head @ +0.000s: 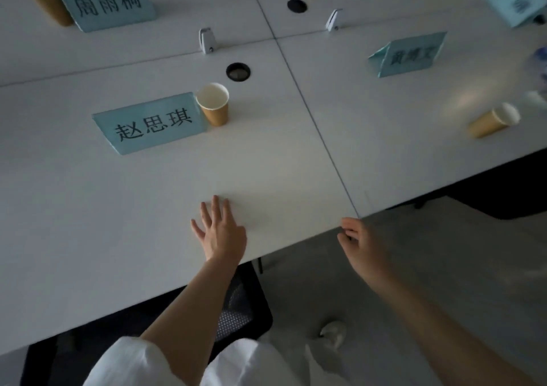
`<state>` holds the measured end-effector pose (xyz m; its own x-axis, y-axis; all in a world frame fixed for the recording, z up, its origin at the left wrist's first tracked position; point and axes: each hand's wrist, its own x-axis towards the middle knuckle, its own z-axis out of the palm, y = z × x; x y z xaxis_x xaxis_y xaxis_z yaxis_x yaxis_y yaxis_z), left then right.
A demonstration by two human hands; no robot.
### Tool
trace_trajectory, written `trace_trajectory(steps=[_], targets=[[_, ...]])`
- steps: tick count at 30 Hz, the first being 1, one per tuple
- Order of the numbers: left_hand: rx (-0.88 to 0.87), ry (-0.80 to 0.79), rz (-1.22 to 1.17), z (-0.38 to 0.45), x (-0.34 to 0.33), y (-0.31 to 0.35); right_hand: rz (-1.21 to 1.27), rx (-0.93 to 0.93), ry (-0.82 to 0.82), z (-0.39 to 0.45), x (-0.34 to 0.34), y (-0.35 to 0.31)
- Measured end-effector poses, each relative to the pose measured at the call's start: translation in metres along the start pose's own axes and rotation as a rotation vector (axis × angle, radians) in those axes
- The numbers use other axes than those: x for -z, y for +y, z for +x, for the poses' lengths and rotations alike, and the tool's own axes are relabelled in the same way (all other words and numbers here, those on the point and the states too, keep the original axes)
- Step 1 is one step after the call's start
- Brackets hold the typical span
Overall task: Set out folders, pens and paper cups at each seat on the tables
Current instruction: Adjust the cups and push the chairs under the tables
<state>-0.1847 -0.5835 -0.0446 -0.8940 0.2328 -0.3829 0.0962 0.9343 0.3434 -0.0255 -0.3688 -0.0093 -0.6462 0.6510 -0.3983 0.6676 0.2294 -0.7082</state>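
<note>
Cups look sorted, one paper cup (213, 103) sitting right beside the name card (151, 122) so it marks that seat, while the left hand (220, 232) lies flat and empty on the table (88, 208) and the right hand (359, 243) hangs loosely curled off the edge, apparently holding nothing, no folders or pens visible.

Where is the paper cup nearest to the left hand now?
In the head view the paper cup stands upright left of centre, at the right end of a blue name card, just below a round black cable hole.
</note>
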Motion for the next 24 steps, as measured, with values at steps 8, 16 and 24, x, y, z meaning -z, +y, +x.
trace_trajectory(steps=[8, 16, 24], targets=[[-0.264, -0.088, 0.071, -0.113, -0.087, 0.154, 0.03, -0.035, 0.133, -0.045, 0.157, 0.106], [-0.444, -0.117, -0.024, -0.188, -0.154, 0.279, 0.093, -0.094, 0.248, -0.041, 0.279, 0.178], [-0.411, -0.015, -0.076, -0.132, -0.173, 0.38, 0.166, -0.026, 0.221, 0.042, 0.342, 0.171]])
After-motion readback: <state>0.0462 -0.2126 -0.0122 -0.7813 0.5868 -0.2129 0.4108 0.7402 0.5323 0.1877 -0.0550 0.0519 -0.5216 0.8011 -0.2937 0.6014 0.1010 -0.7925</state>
